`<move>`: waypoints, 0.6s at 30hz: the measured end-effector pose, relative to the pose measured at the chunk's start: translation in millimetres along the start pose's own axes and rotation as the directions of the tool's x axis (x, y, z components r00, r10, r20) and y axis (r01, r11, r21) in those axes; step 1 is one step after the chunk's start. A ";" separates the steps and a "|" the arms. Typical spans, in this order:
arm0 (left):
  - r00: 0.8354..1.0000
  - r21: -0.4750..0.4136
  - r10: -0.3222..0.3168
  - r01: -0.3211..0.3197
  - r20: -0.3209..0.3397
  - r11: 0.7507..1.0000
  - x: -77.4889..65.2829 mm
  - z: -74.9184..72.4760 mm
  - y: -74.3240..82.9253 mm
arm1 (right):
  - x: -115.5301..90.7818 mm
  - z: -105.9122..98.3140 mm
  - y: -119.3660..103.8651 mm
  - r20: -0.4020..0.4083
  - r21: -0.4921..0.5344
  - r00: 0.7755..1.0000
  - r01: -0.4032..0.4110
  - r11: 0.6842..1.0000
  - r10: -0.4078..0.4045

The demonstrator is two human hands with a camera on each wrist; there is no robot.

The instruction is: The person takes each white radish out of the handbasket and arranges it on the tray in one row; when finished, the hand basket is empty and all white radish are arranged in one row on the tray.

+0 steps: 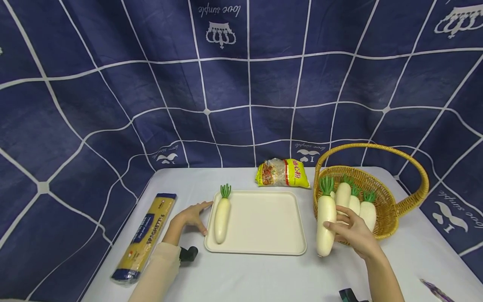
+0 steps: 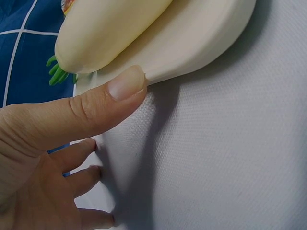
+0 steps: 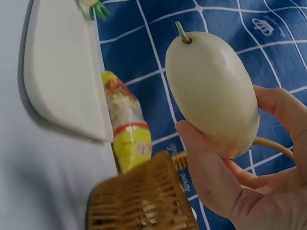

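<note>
Between thumb and fingers, my right hand (image 1: 352, 230) grips a white radish (image 1: 325, 222) with a green top, held up at the left front of the wicker basket (image 1: 392, 224). In the right wrist view the radish (image 3: 211, 91) shows its root end, the thumb and fingers around its sides. Several more radishes (image 1: 367, 214) lie in the basket. Another white radish (image 1: 222, 220) lies along the left side of the cream tray (image 1: 264, 222). My left hand (image 1: 192, 217) is at the tray's left edge, fingers spread; in the left wrist view its thumb (image 2: 127, 84) touches the rim.
A spaghetti pack (image 1: 145, 237) lies left of my left arm. Behind the tray sits a yellow bag of noodles (image 1: 283, 173). A pen-like object (image 1: 435, 290) lies at the front right. The basket's tall handle (image 1: 371, 146) arches above it. A blue curtain (image 1: 226, 84) hangs behind the table.
</note>
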State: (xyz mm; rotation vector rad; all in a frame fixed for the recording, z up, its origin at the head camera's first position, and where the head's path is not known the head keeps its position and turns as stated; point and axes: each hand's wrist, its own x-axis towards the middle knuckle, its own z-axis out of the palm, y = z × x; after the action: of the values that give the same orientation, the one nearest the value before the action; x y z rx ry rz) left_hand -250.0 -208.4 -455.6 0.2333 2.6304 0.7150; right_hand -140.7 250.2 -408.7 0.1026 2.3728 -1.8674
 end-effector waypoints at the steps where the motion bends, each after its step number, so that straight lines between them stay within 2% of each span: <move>1: 1.000 -0.001 -0.001 0.001 0.000 1.000 -0.1 0.0 0.3 | -0.1 2.9 0.0 0.004 -0.001 1.000 -0.003 1.000 0.003; 13: 1.000 -0.010 0.025 -0.025 0.001 1.000 0.1 -1.1 -0.6 | 9.7 36.8 0.5 0.101 0.101 0.994 0.038 0.994 -0.049; 18: 1.000 -0.014 0.013 -0.013 0.001 1.000 -0.2 -0.1 -1.0 | 17.3 50.6 -1.3 0.103 0.102 0.994 0.016 0.995 -0.026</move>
State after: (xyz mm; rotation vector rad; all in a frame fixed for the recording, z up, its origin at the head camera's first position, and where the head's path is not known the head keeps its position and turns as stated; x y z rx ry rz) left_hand -249.9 -209.4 -456.0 0.2468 2.6247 0.7366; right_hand -155.4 200.4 -421.5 -0.0109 2.2203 -1.9514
